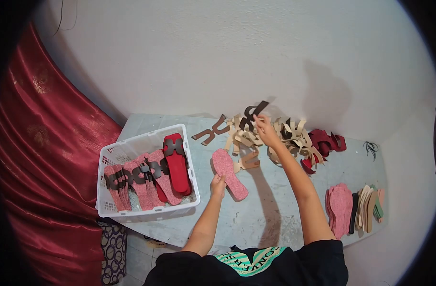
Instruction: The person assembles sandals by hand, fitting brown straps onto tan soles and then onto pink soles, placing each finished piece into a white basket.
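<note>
- As the head view shows, the left hand grips a pink sole by one edge near its middle, thumb on top, other fingers mostly hidden; this likely leaves its upper face free. The sole is over the table, before the person; whether they touch, I cannot tell.
- The right hand has narrowed fingers pinching a dark strap piece, probably held up clear of the pale straps heaped there.
- To the left, a white basket bears strapped soles leaning together, perhaps to save room.
- To the right, a pink stack stands beside other soles, seemingly sorted by colour.
</note>
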`<action>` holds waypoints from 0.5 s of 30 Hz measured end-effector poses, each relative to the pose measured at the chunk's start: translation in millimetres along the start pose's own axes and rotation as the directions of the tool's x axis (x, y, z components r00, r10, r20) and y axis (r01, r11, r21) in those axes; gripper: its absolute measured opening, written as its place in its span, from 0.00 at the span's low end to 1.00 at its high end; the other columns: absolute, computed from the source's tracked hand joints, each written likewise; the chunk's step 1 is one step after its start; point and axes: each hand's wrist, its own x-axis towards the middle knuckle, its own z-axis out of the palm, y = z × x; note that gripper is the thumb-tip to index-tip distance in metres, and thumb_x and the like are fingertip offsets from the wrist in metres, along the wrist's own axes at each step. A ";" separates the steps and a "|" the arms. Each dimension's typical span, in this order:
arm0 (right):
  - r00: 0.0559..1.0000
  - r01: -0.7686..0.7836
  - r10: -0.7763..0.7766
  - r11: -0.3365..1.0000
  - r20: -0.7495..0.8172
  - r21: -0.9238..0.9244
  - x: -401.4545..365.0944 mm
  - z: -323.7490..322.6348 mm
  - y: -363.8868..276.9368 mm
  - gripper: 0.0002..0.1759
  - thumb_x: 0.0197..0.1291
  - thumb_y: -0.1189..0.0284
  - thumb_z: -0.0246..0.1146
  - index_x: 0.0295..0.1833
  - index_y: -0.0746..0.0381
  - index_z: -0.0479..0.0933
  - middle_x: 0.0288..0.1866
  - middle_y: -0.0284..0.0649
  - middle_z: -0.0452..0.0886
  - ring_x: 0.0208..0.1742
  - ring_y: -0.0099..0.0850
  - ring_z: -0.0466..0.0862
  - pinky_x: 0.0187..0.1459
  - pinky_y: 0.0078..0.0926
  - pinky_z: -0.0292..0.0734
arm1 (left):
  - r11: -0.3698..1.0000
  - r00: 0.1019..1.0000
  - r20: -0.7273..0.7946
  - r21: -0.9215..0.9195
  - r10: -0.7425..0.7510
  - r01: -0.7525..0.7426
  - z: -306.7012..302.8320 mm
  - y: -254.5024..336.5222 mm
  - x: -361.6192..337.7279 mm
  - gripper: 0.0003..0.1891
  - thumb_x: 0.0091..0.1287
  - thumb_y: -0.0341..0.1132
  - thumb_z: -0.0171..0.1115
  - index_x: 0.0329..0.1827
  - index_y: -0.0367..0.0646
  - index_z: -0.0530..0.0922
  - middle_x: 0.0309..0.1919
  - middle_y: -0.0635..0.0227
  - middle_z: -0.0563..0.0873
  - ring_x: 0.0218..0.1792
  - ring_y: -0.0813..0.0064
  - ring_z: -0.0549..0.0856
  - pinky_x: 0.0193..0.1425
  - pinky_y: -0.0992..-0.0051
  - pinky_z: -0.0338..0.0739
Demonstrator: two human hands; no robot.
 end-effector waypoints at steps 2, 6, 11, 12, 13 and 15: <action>0.977 0.013 0.044 0.965 -0.210 0.262 -32.3 -15.6 -9.9 0.21 0.65 0.74 0.52 0.63 0.63 0.68 0.56 0.43 0.64 0.53 0.30 0.70 0.49 0.20 0.70 | 0.998 1.000 0.018 -0.061 0.026 -0.024 4.9 4.6 -7.6 0.14 0.69 0.32 0.53 0.56 0.39 0.71 0.47 0.67 0.81 0.46 0.78 0.80 0.50 0.77 0.73; 0.919 -0.091 0.232 0.912 -0.319 0.400 -125.1 -23.7 -25.4 0.22 0.66 0.72 0.52 0.65 0.63 0.67 0.58 0.39 0.62 0.57 0.28 0.67 0.55 0.21 0.64 | 0.991 0.998 0.059 -0.134 0.016 -0.008 9.8 3.5 -32.1 0.14 0.69 0.33 0.53 0.55 0.39 0.71 0.47 0.67 0.81 0.44 0.77 0.81 0.49 0.75 0.76; 0.753 -0.331 0.625 0.629 -0.205 0.703 -228.8 -14.6 -57.8 0.23 0.71 0.62 0.45 0.66 0.58 0.66 0.60 0.31 0.58 0.62 0.26 0.66 0.58 0.24 0.62 | 0.993 0.974 0.213 -0.065 -0.080 0.096 20.4 2.0 -76.8 0.14 0.69 0.32 0.53 0.55 0.38 0.71 0.46 0.66 0.81 0.44 0.76 0.82 0.49 0.74 0.78; 0.715 -0.295 0.674 0.533 -0.187 0.793 -240.7 -14.4 -65.8 0.25 0.71 0.56 0.41 0.66 0.58 0.66 0.62 0.31 0.62 0.62 0.27 0.68 0.57 0.27 0.65 | 0.991 0.955 0.275 -0.048 -0.107 0.125 24.9 3.9 -87.1 0.14 0.69 0.32 0.54 0.55 0.38 0.71 0.47 0.65 0.81 0.44 0.76 0.82 0.49 0.73 0.78; 0.701 -0.305 0.689 0.523 -0.185 0.796 -253.3 -14.6 -68.1 0.25 0.71 0.56 0.41 0.66 0.58 0.66 0.62 0.31 0.62 0.62 0.27 0.68 0.57 0.27 0.65 | 0.988 0.933 0.334 -0.031 -0.134 0.153 27.8 4.5 -96.3 0.14 0.68 0.32 0.54 0.54 0.37 0.71 0.47 0.65 0.81 0.45 0.75 0.82 0.50 0.73 0.78; 0.692 0.016 0.712 0.150 -0.119 0.989 -271.0 -15.8 -70.2 0.27 0.71 0.54 0.40 0.64 0.61 0.67 0.64 0.35 0.67 0.61 0.29 0.70 0.58 0.30 0.66 | 0.986 0.921 0.356 -0.009 -0.155 0.169 32.1 9.0 -109.5 0.14 0.68 0.31 0.54 0.54 0.37 0.71 0.47 0.64 0.81 0.45 0.75 0.82 0.50 0.73 0.78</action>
